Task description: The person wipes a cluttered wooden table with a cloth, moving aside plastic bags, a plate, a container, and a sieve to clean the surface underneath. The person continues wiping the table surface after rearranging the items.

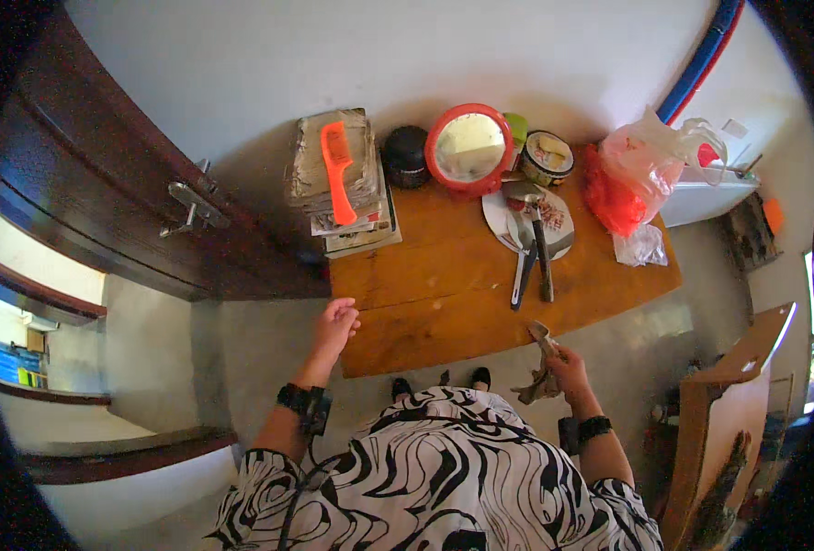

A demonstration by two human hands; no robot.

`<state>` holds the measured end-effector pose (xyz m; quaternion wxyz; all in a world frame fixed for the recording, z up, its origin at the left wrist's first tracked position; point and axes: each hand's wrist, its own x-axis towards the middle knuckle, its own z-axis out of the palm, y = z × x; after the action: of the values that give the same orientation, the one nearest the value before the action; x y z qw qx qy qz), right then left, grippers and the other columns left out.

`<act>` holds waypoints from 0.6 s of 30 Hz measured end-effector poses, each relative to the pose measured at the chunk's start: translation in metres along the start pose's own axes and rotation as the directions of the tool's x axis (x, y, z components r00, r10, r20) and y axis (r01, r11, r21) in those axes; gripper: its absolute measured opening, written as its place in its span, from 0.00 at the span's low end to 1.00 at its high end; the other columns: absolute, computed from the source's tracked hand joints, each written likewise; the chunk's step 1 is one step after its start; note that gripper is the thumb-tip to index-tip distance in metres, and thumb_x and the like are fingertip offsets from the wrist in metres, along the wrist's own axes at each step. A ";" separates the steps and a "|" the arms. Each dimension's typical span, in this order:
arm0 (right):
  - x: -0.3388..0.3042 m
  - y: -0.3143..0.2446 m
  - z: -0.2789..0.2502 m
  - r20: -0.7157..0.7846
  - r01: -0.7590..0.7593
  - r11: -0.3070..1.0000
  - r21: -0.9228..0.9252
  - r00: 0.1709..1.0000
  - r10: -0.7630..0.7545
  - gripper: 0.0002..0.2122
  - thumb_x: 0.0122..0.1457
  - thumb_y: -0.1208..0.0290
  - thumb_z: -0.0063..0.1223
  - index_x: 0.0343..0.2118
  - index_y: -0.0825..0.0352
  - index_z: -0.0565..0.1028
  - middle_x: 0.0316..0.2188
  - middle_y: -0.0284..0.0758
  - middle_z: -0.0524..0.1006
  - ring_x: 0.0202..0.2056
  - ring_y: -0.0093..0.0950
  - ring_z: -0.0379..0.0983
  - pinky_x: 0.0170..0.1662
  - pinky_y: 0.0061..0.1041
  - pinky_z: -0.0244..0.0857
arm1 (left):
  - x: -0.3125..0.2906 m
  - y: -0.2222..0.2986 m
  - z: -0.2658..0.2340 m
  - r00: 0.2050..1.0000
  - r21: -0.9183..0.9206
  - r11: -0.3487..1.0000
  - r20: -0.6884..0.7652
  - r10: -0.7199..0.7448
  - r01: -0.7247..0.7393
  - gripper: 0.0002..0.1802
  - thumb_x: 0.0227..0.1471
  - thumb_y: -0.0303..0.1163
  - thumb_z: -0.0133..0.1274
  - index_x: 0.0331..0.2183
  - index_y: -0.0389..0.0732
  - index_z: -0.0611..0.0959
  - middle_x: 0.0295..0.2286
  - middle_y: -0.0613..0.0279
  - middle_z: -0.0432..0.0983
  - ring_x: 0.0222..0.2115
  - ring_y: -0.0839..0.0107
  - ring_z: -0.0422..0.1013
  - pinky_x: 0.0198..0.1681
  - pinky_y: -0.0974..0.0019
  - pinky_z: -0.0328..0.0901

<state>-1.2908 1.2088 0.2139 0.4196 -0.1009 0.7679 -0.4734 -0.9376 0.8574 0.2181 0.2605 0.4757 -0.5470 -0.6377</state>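
My left hand (pixel 334 328) hovers by the left front part of the wooden table (pixel 407 317). Its fingers are loosely bent and slightly apart, with nothing seen in them. Off the table's front edge, my right hand (pixel 570 369) is closed around a crumpled grey-brown rag (pixel 543 367), whose ends stick out above and below the grip. Nearest to that hand on the tabletop, a dark-handled spatula (pixel 542 253) and a second utensil with a black-and-white handle (pixel 521 275) lie across a round white board (pixel 561 241).
Along the wall stand stacked old books (pixel 310 174) under an orange comb (pixel 337 170), a black jar (pixel 406 158), a red-framed mirror (pixel 469 151), a round tin (pixel 548 161) and plastic bags (pixel 627 174). A dark door (pixel 122 165) is at left, a cardboard piece (pixel 719 413) at right.
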 end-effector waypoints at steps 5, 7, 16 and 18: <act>0.009 -0.041 0.000 0.121 0.062 0.998 0.011 0.991 -0.063 0.18 0.54 0.74 0.56 0.49 0.71 0.75 0.35 0.33 0.79 0.35 0.21 0.74 0.40 0.24 0.69 | -0.007 -0.009 0.035 0.985 0.118 0.978 -0.051 -0.167 0.172 0.15 0.57 0.31 0.53 0.46 0.39 0.77 0.32 0.64 0.77 0.28 0.76 0.74 0.29 0.72 0.68; 0.019 -0.046 -0.003 0.227 0.201 0.971 -0.128 0.959 -0.169 0.18 0.55 0.73 0.56 0.49 0.69 0.75 0.36 0.33 0.78 0.35 0.21 0.73 0.41 0.25 0.69 | -0.013 -0.013 0.056 0.979 0.164 0.965 -0.020 -0.204 0.204 0.14 0.56 0.31 0.53 0.45 0.39 0.78 0.31 0.65 0.77 0.28 0.76 0.74 0.29 0.72 0.69; 0.020 -0.062 -0.009 0.387 0.134 0.987 -0.093 0.918 -0.088 0.19 0.54 0.67 0.58 0.49 0.66 0.76 0.32 0.33 0.79 0.33 0.21 0.73 0.39 0.24 0.69 | -0.052 -0.021 0.128 0.848 0.426 0.889 0.399 -0.350 0.166 0.19 0.56 0.36 0.53 0.48 0.39 0.78 0.37 0.61 0.78 0.35 0.72 0.74 0.37 0.68 0.70; 0.002 -0.074 -0.029 0.175 0.058 0.998 -0.013 0.983 -0.055 0.20 0.54 0.67 0.58 0.50 0.65 0.76 0.31 0.33 0.79 0.32 0.21 0.73 0.39 0.23 0.69 | -0.051 -0.029 0.125 0.804 0.510 0.858 0.483 -0.348 0.066 0.19 0.56 0.36 0.54 0.48 0.38 0.78 0.37 0.61 0.78 0.35 0.72 0.74 0.37 0.68 0.69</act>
<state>-1.3307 1.1871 0.2784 0.4706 -0.1674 0.7295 -0.4673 -1.0226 0.9647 0.2009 -0.1074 0.3750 -0.6790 -0.6219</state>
